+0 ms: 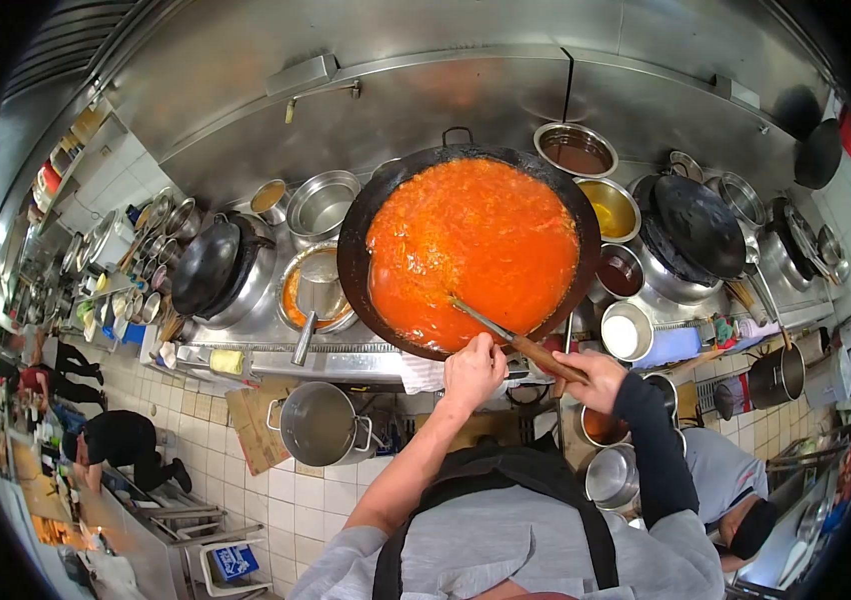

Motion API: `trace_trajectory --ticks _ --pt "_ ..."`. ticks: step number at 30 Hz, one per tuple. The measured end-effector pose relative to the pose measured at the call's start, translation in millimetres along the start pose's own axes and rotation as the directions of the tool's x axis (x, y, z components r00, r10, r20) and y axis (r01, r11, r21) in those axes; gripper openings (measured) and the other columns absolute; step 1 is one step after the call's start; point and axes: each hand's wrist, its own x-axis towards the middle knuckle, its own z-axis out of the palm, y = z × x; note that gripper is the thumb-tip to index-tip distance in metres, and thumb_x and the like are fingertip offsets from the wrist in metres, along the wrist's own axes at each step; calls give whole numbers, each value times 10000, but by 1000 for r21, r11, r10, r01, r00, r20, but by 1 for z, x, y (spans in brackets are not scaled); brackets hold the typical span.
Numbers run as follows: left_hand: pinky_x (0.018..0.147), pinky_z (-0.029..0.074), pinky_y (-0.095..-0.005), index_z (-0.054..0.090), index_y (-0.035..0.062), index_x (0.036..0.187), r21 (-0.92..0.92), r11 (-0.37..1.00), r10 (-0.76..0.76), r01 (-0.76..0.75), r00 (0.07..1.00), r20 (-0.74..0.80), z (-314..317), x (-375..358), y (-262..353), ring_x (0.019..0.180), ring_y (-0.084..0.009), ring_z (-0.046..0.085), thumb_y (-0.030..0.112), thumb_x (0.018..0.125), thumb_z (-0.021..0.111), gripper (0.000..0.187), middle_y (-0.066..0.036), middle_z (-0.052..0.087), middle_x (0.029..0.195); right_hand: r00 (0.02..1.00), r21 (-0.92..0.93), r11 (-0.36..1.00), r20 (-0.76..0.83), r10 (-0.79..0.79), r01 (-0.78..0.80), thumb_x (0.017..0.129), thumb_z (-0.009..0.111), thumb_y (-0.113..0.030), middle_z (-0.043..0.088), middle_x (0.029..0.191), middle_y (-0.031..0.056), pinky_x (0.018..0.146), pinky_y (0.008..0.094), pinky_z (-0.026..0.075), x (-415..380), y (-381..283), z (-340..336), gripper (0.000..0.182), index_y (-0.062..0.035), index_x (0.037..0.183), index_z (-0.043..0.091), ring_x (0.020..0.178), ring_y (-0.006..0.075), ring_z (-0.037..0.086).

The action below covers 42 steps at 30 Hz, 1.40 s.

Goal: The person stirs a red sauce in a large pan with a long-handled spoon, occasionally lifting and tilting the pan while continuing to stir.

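A large black wok (354, 275) holds bright orange-red, chunky liquid (486, 240). My right hand (594, 382) is closed around the wooden handle (543, 355) of a metal utensil whose far end is sunk in the liquid. My left hand (476, 372) is a closed fist at the wok's near rim; what lies inside its fingers is hidden. A striped white cloth (423, 374) lies just left of this hand, below the rim.
Metal bowls (324, 205) and a strainer pot (318, 300) stand left of the wok; sauce bowls (576, 150) stand right. A big pot (318, 424) is below left. One person (731, 485) bends at lower right; others (121, 445) are far left.
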Motion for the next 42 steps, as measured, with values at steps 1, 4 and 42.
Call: trace_trajectory --ticks 1,4,42 --pt "632 608 -562 564 55 961 -2 1000 -11 11 1000 20 -1 0 1 706 -440 746 184 988 710 197 -208 734 845 1000 -61 998 22 7 -6 928 726 -31 705 1349 238 940 415 614 -11 -11 -14 574 -9 1498 665 1039 407 754" --pt "636 608 -566 564 52 970 -7 1000 -26 27 999 39 -4 0 4 711 -445 745 183 989 710 197 -215 740 860 980 56 982 -95 -177 183 879 709 35 648 1430 197 944 403 608 -35 -18 -39 525 15 1403 728 1007 351 739" --pt "547 592 -525 577 49 939 52 998 33 -30 998 -58 1 5 4 613 -401 728 158 960 713 176 -187 704 779 691 252 737 -617 -376 627 948 763 56 715 957 134 939 434 568 204 4 28 151 1 896 633 1016 329 723"
